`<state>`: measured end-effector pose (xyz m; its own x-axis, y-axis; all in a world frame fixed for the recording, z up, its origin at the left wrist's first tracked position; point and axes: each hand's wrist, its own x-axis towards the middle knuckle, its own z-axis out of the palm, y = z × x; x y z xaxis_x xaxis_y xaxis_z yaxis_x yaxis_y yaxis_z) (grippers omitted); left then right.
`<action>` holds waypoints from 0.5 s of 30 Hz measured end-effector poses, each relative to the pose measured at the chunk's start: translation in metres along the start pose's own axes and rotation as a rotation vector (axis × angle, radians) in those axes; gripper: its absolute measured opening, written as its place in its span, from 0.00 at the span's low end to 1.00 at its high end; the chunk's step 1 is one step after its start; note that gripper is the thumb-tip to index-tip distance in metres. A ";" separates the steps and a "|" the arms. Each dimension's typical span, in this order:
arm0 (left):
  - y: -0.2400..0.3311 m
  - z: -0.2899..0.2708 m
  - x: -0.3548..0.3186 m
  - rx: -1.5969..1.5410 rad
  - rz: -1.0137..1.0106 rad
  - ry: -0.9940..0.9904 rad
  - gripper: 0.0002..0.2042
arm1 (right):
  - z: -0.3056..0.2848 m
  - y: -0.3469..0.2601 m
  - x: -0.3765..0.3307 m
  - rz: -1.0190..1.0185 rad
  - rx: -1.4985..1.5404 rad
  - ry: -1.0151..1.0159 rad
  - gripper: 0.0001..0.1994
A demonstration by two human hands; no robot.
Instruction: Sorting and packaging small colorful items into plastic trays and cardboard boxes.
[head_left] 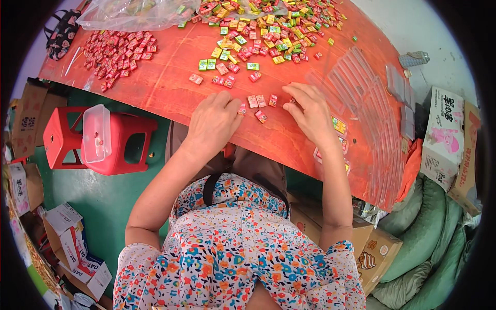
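My left hand (213, 123) rests at the table's near edge, its fingers curled and pressed against a small red box (242, 109). My right hand (311, 112) is bent over the table to the right, thumb and fingertips around another small red box (293, 101), mostly hidden. Between the hands lie two pale red boxes (256, 101) side by side, a red box (273, 100) just right of them and a tilted red box (261, 116) nearer me. Several clear plastic cases (338, 125) with yellow and green boxes inside lie partly under my right forearm.
A big mixed pile of small boxes (268, 33) covers the far middle; a red pile (121, 49) lies far left beside a clear bag (137, 15). Rows of clear plastic cases (361, 98) line the right. Red stools (121, 144) stand left of the table, cartons (442, 137) right.
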<state>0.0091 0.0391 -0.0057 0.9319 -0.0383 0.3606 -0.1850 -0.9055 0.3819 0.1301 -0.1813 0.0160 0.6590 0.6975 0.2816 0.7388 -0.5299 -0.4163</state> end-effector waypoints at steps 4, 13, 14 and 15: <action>0.001 -0.006 0.007 -0.151 -0.072 0.056 0.11 | 0.003 -0.012 0.003 -0.071 0.007 -0.043 0.16; 0.010 0.005 0.018 -0.153 0.002 0.050 0.11 | 0.027 -0.013 0.014 -0.153 -0.061 -0.018 0.14; 0.012 0.009 0.022 -0.146 0.023 0.068 0.10 | 0.025 -0.011 0.012 -0.122 -0.058 -0.019 0.14; 0.013 0.015 0.025 -0.149 0.021 0.070 0.10 | 0.023 -0.009 0.011 -0.091 -0.055 -0.020 0.14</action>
<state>0.0346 0.0197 -0.0041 0.9044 -0.0225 0.4260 -0.2534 -0.8317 0.4941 0.1275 -0.1580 0.0028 0.5863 0.7532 0.2983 0.8025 -0.4894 -0.3413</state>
